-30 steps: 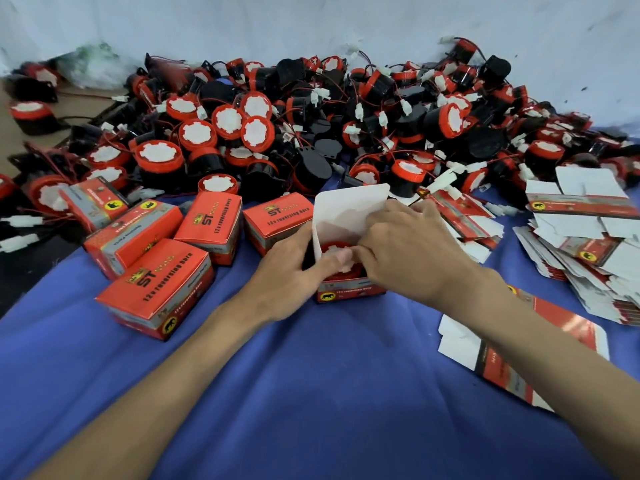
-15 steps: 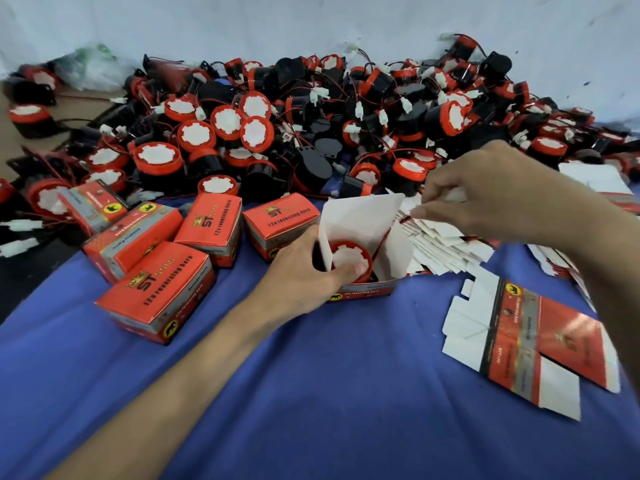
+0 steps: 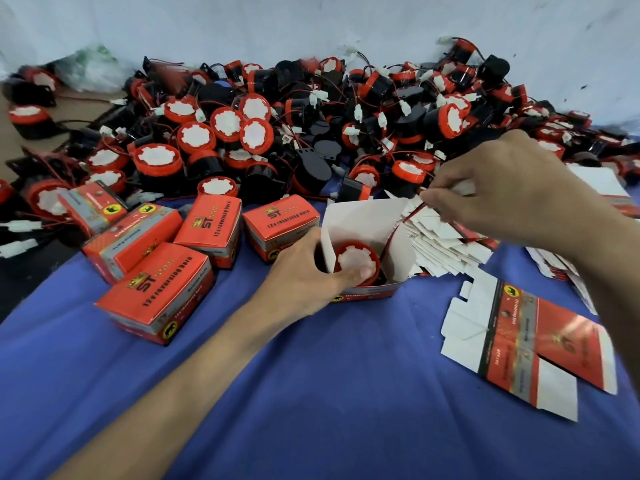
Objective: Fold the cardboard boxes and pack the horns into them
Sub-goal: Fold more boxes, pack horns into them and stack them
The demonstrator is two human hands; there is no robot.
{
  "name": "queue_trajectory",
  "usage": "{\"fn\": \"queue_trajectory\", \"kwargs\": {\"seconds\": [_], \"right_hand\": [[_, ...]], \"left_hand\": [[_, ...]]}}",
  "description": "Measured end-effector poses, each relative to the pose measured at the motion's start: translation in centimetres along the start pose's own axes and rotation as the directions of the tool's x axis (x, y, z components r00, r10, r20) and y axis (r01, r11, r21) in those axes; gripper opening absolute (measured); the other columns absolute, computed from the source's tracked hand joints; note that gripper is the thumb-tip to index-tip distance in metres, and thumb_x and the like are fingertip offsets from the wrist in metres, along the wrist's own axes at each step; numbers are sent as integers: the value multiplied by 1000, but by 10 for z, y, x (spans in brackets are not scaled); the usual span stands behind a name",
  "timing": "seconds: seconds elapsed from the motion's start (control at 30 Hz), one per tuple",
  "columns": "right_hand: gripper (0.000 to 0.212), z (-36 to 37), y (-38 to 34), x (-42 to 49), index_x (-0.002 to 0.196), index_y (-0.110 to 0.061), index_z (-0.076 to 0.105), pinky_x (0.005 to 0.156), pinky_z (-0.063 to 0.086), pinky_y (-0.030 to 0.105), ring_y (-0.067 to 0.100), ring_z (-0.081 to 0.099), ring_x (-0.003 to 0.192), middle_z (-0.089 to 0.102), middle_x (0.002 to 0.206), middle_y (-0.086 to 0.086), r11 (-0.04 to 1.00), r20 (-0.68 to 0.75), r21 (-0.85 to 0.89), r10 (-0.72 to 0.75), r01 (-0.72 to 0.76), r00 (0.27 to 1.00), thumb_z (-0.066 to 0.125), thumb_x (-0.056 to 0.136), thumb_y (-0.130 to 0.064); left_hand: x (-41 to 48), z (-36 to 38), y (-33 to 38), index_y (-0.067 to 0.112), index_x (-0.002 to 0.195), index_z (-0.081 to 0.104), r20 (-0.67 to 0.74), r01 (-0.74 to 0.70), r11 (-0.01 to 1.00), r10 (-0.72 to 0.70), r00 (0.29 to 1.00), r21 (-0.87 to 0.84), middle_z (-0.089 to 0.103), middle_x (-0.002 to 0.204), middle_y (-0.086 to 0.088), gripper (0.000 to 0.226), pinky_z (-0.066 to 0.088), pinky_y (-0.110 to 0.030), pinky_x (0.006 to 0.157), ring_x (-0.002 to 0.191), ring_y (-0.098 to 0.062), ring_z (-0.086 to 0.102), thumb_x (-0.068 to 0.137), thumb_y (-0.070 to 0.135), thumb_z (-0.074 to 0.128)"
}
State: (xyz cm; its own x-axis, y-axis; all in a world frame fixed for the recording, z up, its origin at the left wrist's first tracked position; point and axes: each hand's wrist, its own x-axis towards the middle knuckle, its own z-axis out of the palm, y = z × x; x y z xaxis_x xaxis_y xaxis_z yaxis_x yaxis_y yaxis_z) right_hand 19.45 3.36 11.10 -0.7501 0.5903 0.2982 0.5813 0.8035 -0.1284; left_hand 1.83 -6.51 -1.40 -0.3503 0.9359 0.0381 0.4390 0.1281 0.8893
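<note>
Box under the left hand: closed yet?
Open. The box has its white flaps standing up, and the horn shows inside. The left hand grips it; the right hand pinches the horn's wire.

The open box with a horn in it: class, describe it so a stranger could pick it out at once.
On the blue cloth, just in front of the big pile of horns, a row of orange boxes runs left to right. The open box is at the row's right end, steadied by the left hand. Only it has white flaps up and a horn showing inside.
</note>
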Motion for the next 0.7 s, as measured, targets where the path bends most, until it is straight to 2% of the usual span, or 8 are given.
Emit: {"fn": "queue_trajectory", "kwargs": {"seconds": [0.07, 0.17, 0.3, 0.37, 0.47, 0.57, 0.63, 0.7], "right_hand": [[26, 1, -7, -2, 70, -26, 70, 68, 54, 41, 30, 62, 65, 67, 64, 1, 999, -37, 14, -38, 38, 999, 51, 84, -39], [35, 5, -13, -2, 76, -22, 73, 66, 52, 42, 34, 62, 68, 68, 67, 5, 988, -170, -61, -153, 145, 973, 46, 90, -41], [19, 16, -24, 0, 79, -8, 73, 62, 51, 32, 25, 64, 64, 71, 72, 5, 913, -123, -1, -406, 409, 906, 62, 86, -21], [13, 23, -30, 2, 79, -5, 73, 58, 50, 31, 23, 63, 59, 72, 71, 6, 884, -112, 42, -460, 466, 881, 65, 82, -15], [15, 32, -33, 3, 85, -6, 74, 62, 51, 32, 27, 64, 62, 73, 76, 5, 880, -92, 101, -456, 464, 885, 64, 84, -17], [13, 46, -33, 4, 97, -8, 70, 82, 46, 30, 24, 62, 80, 72, 92, 3, 883, 4, 158, -449, 443, 893, 63, 87, -14], [24, 59, -33, 3, 113, -12, 63, 85, 44, 36, 23, 59, 96, 67, 112, 2, 906, 75, 154, -409, 395, 909, 59, 90, -17], [32, 69, -36, 2, 123, -16, 54, 83, 43, 42, 28, 57, 100, 63, 117, 2, 940, 155, 139, -330, 311, 931, 51, 91, -22]], "left_hand": [[0, 0, 0, 34, 114, 59, -9, 4, 1000, -4, 1000, 20, 65, 106, 22, 51, 46, -16, 84, 103, 3, 58, 69, 50, 79], [0, 1, 2, 32, 112, 59, -29, 14, 997, -12, 999, 70, 65, 104, 21, 62, 49, -26, 88, 102, 1, 58, 61, 60, 80], [-1, 1, 4, 31, 113, 59, -22, 11, 998, -10, 1000, 58, 65, 107, 19, 67, 49, -35, 95, 104, -2, 59, 55, 63, 71], [-2, 1, 4, 31, 115, 59, -14, 5, 999, -4, 1000, 53, 65, 108, 18, 65, 48, -37, 95, 104, -2, 58, 58, 61, 72], [-1, 2, 5, 34, 114, 58, -20, 15, 998, -14, 1000, 53, 65, 107, 19, 67, 50, -37, 93, 103, -1, 58, 55, 65, 68], [-1, 3, 4, 35, 110, 58, -15, -4, 998, 5, 1000, 70, 65, 103, 19, 63, 51, -36, 88, 99, 0, 59, 55, 65, 66], [0, 3, 3, 35, 108, 59, -21, -12, 996, 14, 1000, 83, 65, 99, 20, 59, 52, -32, 83, 94, 1, 59, 54, 60, 67], [1, 2, 2, 37, 105, 58, -26, -4, 996, 6, 1000, 88, 65, 95, 21, 59, 52, -32, 80, 91, -1, 60, 50, 58, 67]]}}
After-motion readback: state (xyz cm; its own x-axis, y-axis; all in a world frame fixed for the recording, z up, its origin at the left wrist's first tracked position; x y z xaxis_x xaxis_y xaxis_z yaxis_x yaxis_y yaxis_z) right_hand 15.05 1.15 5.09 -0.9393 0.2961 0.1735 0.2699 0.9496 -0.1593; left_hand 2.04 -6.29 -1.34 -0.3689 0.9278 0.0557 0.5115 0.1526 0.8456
